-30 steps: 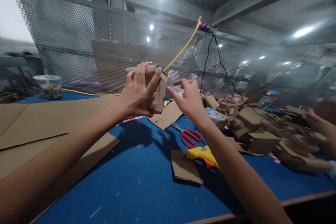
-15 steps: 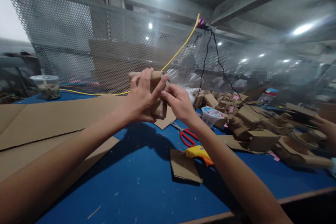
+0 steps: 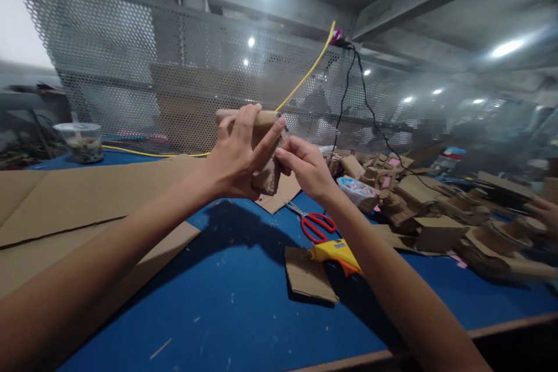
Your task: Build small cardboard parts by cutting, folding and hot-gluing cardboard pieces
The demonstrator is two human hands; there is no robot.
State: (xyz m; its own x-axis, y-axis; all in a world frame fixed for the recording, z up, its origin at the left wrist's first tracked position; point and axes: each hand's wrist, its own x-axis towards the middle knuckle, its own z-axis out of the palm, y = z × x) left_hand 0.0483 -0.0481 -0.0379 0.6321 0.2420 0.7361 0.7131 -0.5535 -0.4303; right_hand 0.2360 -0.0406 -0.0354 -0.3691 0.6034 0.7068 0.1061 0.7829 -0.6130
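Observation:
Held up above the table is a small folded cardboard piece [image 3: 267,177], its cut corrugated edge facing right. My left hand [image 3: 238,154] wraps round it from the left, fingers over its top and front. At that right edge my right hand [image 3: 305,165] is closed in a pinch; whatever lies between its fingertips is too small to make out. Below the hands, red-handled scissors [image 3: 317,226] lie on the table beside a flat cardboard sheet [image 3: 279,195]. A yellow glue gun [image 3: 333,251] rests with its nozzle over a small cardboard square [image 3: 309,279], partly behind my right forearm.
Large cardboard sheets [image 3: 108,192] cover the left of the blue table [image 3: 244,302]. A lidded plastic cup [image 3: 81,142] stands far left. Several cardboard constructions [image 3: 418,192] and a plastic tub [image 3: 355,187] crowd the right. Another person's hand [image 3: 543,209] shows at the right edge.
Both hands and the cardboard piece have shifted slightly up and right in view. My right fingers stay pinched at its right edge.

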